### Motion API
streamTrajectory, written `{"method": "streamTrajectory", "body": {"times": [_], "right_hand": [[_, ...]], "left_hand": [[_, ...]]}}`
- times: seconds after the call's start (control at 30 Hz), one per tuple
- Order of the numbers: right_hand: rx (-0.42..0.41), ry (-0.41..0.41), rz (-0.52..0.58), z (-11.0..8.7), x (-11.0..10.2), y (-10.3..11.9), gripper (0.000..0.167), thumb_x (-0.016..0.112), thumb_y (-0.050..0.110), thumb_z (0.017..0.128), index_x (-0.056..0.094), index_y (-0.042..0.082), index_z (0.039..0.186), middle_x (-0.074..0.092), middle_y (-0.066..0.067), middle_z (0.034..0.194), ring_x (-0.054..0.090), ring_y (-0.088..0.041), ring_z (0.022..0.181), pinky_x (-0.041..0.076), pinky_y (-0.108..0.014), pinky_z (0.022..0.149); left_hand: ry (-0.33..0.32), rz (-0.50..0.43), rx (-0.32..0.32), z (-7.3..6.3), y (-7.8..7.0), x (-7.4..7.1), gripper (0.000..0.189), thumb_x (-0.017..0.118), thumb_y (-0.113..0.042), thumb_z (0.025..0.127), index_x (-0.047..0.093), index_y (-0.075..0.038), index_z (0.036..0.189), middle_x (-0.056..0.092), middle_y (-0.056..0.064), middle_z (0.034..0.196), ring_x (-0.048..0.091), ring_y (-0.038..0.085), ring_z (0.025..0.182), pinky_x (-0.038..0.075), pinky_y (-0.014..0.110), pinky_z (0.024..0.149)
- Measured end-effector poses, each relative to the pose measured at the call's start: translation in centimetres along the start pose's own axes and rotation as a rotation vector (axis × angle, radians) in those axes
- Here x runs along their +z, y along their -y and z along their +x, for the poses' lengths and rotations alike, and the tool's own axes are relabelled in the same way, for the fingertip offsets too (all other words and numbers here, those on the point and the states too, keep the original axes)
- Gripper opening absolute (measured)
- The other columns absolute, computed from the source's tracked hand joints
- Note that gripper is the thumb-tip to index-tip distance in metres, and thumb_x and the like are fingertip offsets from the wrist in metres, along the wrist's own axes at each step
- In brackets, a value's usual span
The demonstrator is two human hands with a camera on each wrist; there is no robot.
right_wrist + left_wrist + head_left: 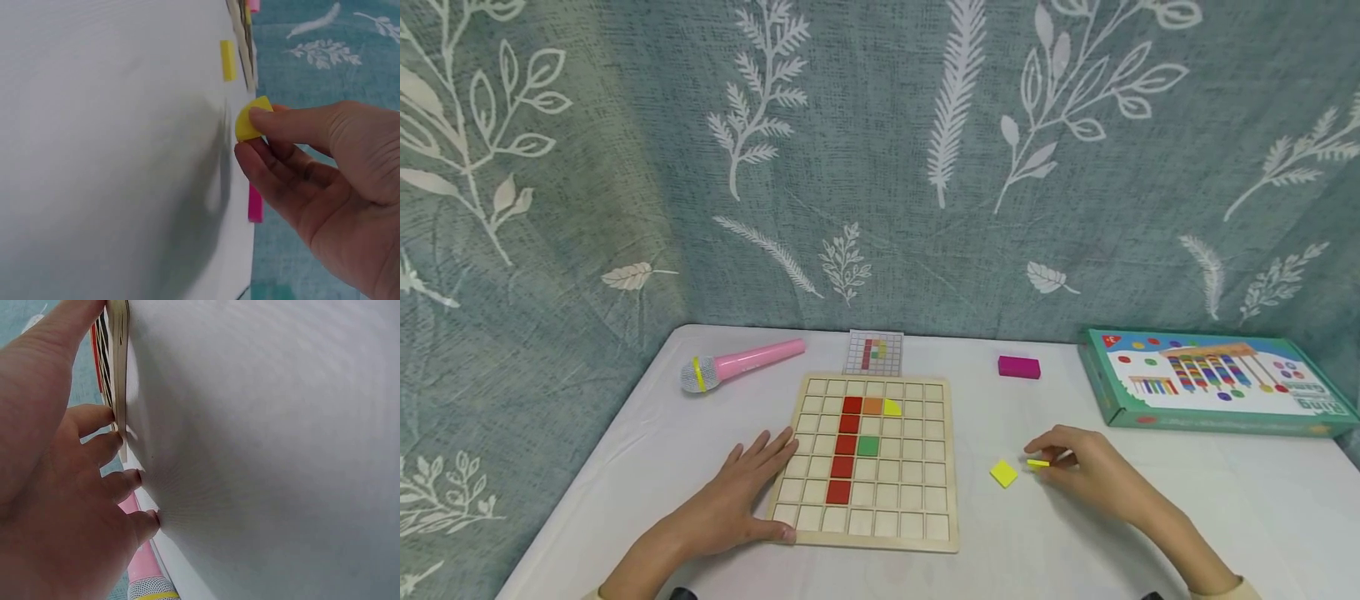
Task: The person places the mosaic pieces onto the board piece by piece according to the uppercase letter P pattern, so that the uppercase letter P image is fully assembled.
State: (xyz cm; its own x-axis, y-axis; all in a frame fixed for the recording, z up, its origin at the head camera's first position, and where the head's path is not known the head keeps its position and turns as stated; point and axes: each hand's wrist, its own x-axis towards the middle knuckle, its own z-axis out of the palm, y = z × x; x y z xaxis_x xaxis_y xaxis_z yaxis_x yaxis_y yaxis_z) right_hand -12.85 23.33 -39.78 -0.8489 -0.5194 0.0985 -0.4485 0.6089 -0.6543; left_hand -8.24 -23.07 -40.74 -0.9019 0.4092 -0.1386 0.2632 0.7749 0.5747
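Observation:
A wooden grid board (910, 543) lies on the white table, bearing a column of several red squares (847, 424), an orange square (872, 406), a yellow quarter-circle tile (892, 407) and a green square (868, 446). My left hand (735, 497) rests with fingers spread along its left edge, thumb at the near left corner. To the board's right, my right hand (1086, 468) pinches another yellow quarter-circle (250, 119) between thumb and fingers, held above the tabletop. Just left of those fingertips, a yellow square tile (1003, 473) lies on the table.
Behind the board lies a small pattern card (880, 346) with a coloured grid. A pink toy microphone (745, 362) is at the back left. A magenta block (1018, 367) and a green toy box (1217, 379) sit at the back right, before a leaf-patterned curtain (880, 167).

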Motion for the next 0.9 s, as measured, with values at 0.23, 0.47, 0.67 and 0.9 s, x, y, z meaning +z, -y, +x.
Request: {"method": "streamTrajectory", "body": {"times": [0.23, 0.47, 0.67, 0.9], "right_hand": [[-0.039, 0.004, 0.017, 2.3, 0.5, 1.3, 0.027, 0.074, -0.007, 0.081, 0.071, 0.003, 0.106, 0.065, 0.005, 0.090, 0.060, -0.008, 0.082, 0.058, -0.024, 0.074], [-0.093, 0.075, 0.068, 5.0, 1.7, 2.8, 0.027, 0.075, -0.005, 0.081, 0.071, 0.000, 0.106, 0.067, 0.005, 0.087, 0.061, -0.006, 0.081, 0.058, -0.024, 0.074], [-0.133, 0.124, 0.071, 7.2, 2.8, 4.2, 0.025, 0.074, -0.003, 0.083, 0.071, 0.001, 0.107, 0.070, 0.002, 0.087, 0.063, -0.007, 0.081, 0.057, -0.024, 0.073], [-0.154, 0.155, 0.061, 9.4, 4.1, 5.3, 0.023, 0.074, -0.001, 0.084, 0.071, 0.001, 0.107, 0.070, 0.003, 0.088, 0.063, -0.008, 0.081, 0.056, -0.022, 0.074]], "left_hand": [[0.001, -0.002, 0.001, 0.0, 0.0, 0.0, 0.112, 0.078, -0.061, 0.066, 0.034, -0.001, 0.151, 0.024, 0.016, 0.160, 0.013, 0.045, 0.146, 0.007, 0.066, 0.114], [0.004, 0.014, 0.008, 0.1, 0.1, 0.1, 0.113, 0.079, -0.060, 0.066, 0.034, -0.001, 0.151, 0.026, 0.017, 0.159, 0.015, 0.047, 0.145, 0.009, 0.068, 0.113], [0.010, 0.015, 0.005, 0.1, 0.1, 0.0, 0.113, 0.079, -0.060, 0.066, 0.033, -0.002, 0.151, 0.025, 0.017, 0.160, 0.015, 0.047, 0.145, 0.009, 0.068, 0.113], [0.013, 0.004, -0.001, 0.1, 0.0, 0.0, 0.113, 0.079, -0.060, 0.066, 0.034, -0.002, 0.151, 0.025, 0.017, 0.160, 0.014, 0.047, 0.145, 0.008, 0.068, 0.114]]}}
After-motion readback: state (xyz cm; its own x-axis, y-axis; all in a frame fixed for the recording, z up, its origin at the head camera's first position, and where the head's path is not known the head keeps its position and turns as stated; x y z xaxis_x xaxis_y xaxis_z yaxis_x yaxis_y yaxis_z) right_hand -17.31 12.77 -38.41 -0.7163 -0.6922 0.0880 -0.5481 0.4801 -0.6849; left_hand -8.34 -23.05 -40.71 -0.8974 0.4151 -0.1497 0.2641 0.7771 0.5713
